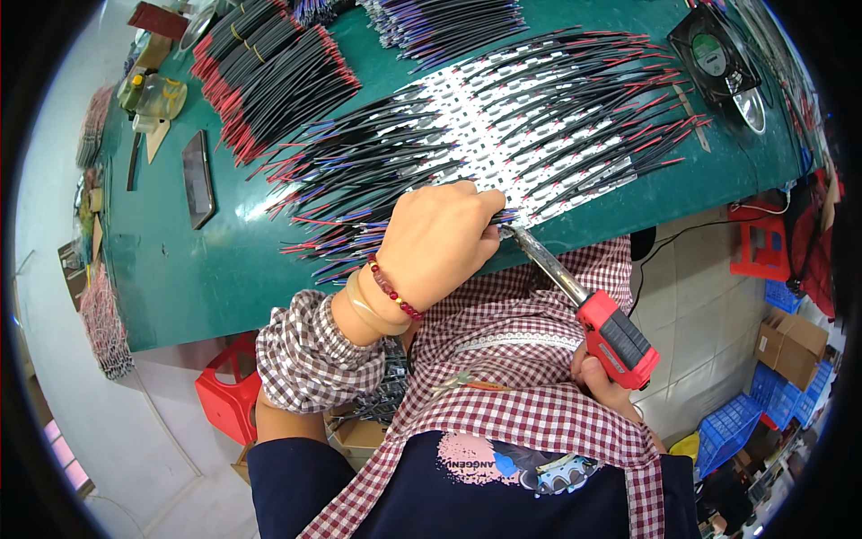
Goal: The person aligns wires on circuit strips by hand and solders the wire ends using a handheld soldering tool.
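Note:
My left hand [440, 238], with a bead bracelet and a bangle at its wrist, is closed in a pinch on thin wires [507, 216] at the near edge of a white circuit board panel [537, 208]. In my right hand [603, 382] is a soldering iron [620, 337] with a red and black handle, gripped low. The iron's metal barrel points up and left, its tip close to my left fingertips; whether it touches the wires is hidden. Rows of black wires with red and blue ends [359, 171] fan out from both sides of the panel.
Bundles of black and red wires [278, 81] and blue-tipped ones [440, 22] lie farther back on the green table [171, 287]. A phone [198, 180] and a jar [162, 97] are at left, a black fan [709, 54] at far right. Red stools [229, 386] stand below.

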### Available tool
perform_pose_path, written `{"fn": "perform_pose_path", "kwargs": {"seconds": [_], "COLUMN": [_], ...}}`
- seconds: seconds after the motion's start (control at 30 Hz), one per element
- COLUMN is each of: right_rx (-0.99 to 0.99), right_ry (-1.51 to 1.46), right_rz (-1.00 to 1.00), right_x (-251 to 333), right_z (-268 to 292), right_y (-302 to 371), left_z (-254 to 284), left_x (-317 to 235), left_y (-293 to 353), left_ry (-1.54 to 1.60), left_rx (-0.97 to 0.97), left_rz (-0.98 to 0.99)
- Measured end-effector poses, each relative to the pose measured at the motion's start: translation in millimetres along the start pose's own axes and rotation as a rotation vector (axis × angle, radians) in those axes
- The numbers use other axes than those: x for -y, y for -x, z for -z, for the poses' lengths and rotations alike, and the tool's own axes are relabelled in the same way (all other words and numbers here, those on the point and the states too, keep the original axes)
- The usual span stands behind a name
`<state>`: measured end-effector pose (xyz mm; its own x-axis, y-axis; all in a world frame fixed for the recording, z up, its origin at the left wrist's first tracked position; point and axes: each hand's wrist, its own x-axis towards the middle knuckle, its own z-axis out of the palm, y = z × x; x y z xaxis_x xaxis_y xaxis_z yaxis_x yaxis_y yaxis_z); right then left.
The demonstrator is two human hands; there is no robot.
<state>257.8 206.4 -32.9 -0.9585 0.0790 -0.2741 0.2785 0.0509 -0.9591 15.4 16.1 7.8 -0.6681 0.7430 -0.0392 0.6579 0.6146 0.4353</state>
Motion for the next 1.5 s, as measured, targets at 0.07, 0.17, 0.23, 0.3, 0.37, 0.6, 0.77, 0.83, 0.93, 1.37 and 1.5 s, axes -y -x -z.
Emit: {"fn": "perform_pose_path", "kwargs": {"seconds": [0.07, 0.17, 0.23, 0.3, 0.37, 0.6, 0.77, 0.83, 0.93, 1.37, 1.5], "right_rx": [0.016, -0.061, -0.026, -0.014, -0.003, 0.003, -0.003, 0.007, -0.013, 0.022, 0.015], "right_ry": [0.038, -0.064, -0.194, -0.069, 0.056, -0.246, -0.244, -0.221, -0.207, -0.171, -0.233], "right_rz": [0.007, -0.055, -0.063, -0.030, 0.004, -0.068, -0.052, -0.099, -0.082, -0.091, -0.082], "right_x": [-1, -3, 2, -4, -4, 19, 19, 13, 10, 12, 9], "right_z": [0, -4, -4, -1, 0, -4, -1, 1, 0, 1, 2], "right_y": [1, 4, 2, 3, 2, -2, 0, 3, 4, 0, 2], "left_z": [0, 0, 0, 0, -1, -2, -4, -4, -5, -13, -15], "left_x": [-2, -4, -5, -5, -5, -7, -8, -9, -11, -15, -17], "left_y": [-1, -2, -1, -1, -1, -1, 0, 1, 3, 8, 9], "left_ry": [-0.004, -0.012, -0.020, -0.013, -0.012, -0.031, -0.038, -0.036, -0.042, -0.004, -0.005], "left_rx": [0.013, 0.015, 0.006, 0.007, 0.005, 0.025, 0.016, 0.003, 0.004, -0.085, -0.110], "left_rz": [0.012, 0.022, 0.025, 0.025, 0.021, 0.032, 0.042, 0.047, 0.091, 0.094, 0.085]}}
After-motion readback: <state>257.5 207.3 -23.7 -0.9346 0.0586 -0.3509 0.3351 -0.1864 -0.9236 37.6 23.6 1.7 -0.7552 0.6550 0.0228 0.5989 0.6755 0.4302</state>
